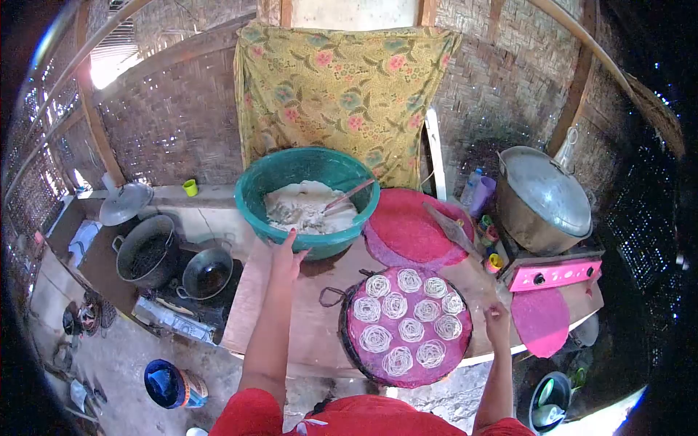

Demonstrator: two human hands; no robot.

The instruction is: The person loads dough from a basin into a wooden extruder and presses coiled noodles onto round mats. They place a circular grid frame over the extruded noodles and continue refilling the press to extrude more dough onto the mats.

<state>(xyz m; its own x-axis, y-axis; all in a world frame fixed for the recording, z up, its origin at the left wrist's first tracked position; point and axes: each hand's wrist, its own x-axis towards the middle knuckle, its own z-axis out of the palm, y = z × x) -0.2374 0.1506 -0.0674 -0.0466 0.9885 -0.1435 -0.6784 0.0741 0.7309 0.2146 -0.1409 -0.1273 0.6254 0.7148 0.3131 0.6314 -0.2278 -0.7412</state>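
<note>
Red shirt (378,416) nearest; left hand (287,256) spread against green basin (334,244); right hand (497,320) curled beside tray (423,378).

No text or numbers can be read

Right grip (497,317), fine details indistinct.

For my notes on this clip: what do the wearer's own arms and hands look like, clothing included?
The left sleeve and right sleeve are plain red, leaving the forearms uncovered. The left hand and right hand are ungloved. No watch or bracelet shows on either wrist; details as small as rings or nails are unclear.
</note>
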